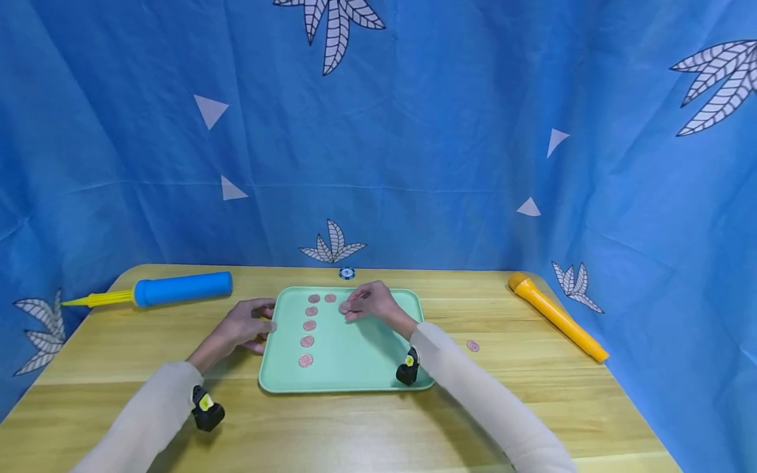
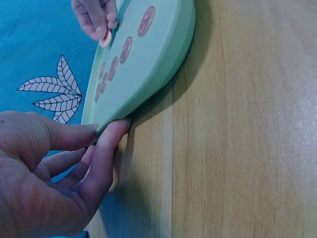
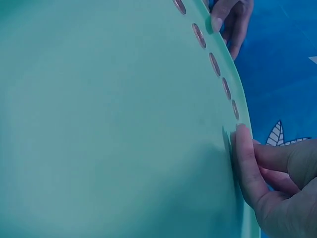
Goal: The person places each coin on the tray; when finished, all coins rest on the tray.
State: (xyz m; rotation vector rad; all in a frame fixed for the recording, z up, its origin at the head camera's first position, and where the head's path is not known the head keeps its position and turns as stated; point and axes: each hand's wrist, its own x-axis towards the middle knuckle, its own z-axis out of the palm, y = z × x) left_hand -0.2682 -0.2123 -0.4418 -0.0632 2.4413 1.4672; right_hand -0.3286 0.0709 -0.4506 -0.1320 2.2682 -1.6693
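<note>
A person's left hand (image 2: 47, 173) touches the near rim of a mint-green tray (image 2: 163, 47) lying on a wooden table (image 2: 237, 139), fingertips (image 2: 119, 126) against its edge. Copper-coloured coins (image 2: 126, 48) lie in a row along the tray. At the far edge, the right hand (image 2: 94, 17) pinches one coin (image 2: 105, 39).

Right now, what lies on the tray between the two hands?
In the head view, a column of coins on the green tray lies between the left hand at the tray's left rim and the right hand, which pinches another coin.
</note>
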